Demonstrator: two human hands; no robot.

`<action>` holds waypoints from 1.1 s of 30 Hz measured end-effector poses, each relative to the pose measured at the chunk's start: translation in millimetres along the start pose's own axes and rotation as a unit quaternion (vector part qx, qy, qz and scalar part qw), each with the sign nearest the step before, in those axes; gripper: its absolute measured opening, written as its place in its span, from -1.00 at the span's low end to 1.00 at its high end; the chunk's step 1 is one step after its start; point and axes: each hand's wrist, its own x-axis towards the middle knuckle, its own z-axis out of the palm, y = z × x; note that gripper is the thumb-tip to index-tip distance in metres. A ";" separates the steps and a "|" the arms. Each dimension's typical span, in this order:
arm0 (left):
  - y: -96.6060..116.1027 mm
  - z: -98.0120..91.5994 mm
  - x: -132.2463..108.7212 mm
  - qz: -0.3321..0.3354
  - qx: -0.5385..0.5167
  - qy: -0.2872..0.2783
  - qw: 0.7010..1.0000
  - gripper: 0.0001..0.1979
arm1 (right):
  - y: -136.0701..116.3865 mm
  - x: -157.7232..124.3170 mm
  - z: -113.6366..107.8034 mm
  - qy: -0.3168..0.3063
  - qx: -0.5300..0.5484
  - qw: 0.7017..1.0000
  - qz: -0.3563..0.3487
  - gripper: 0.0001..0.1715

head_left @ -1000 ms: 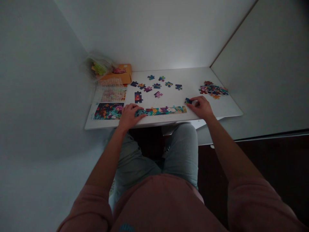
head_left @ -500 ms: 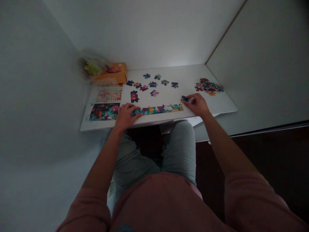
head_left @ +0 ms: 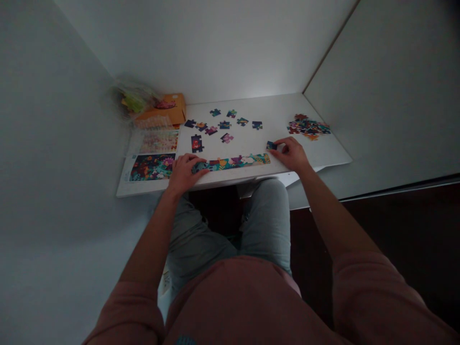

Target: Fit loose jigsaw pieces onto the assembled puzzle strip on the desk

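A joined strip of colourful puzzle pieces (head_left: 235, 162) lies along the front of the white table (head_left: 244, 145). My left hand (head_left: 185, 172) rests around the strip's left end, thumb and fingers apart on either side of it. Between the thumb and fingertips of my right hand (head_left: 292, 153) is a dark puzzle piece (head_left: 271, 145), just above the strip's right end. Farther back several loose pieces lie spread out, among them a dark one with a red figure (head_left: 197, 143) and a pink one (head_left: 226, 138).
A heap of puzzle pieces (head_left: 308, 127) lies at the right. On the left are a picture sheet (head_left: 153, 166), an orange box (head_left: 176, 114) and a clear plastic bag (head_left: 133, 101). Walls border the table's back and right side.
The whole view has shifted slightly, moving the table a little to the left in the picture. Both hands keep nearly the same places, and the right one still holds the dark piece.
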 end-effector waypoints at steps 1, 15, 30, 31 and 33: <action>0.1 -0.1 0.2 -0.001 0.000 -0.001 1.000 -0.60 | -1.5 -0.3 -0.5 -0.002 -0.003 1.000 0.008 -0.65; 0.3 -0.5 0.2 -0.001 0.005 -0.004 1.000 -0.59 | 0.2 0.9 0.7 0.000 0.005 1.000 -0.012 -0.62; -12.2 -1.0 5.7 -0.061 -0.114 0.027 0.991 -0.47 | 3.9 0.7 5.4 0.015 0.008 1.000 -0.021 -0.63; -16.7 -3.2 9.5 -0.067 -0.130 0.025 0.989 -0.47 | 3.4 0.9 5.2 0.016 0.008 1.000 -0.022 -0.63; -27.2 -8.9 20.7 -0.066 -0.132 0.011 0.989 -0.46 | 2.6 1.8 4.7 0.016 0.007 0.999 -0.028 -0.63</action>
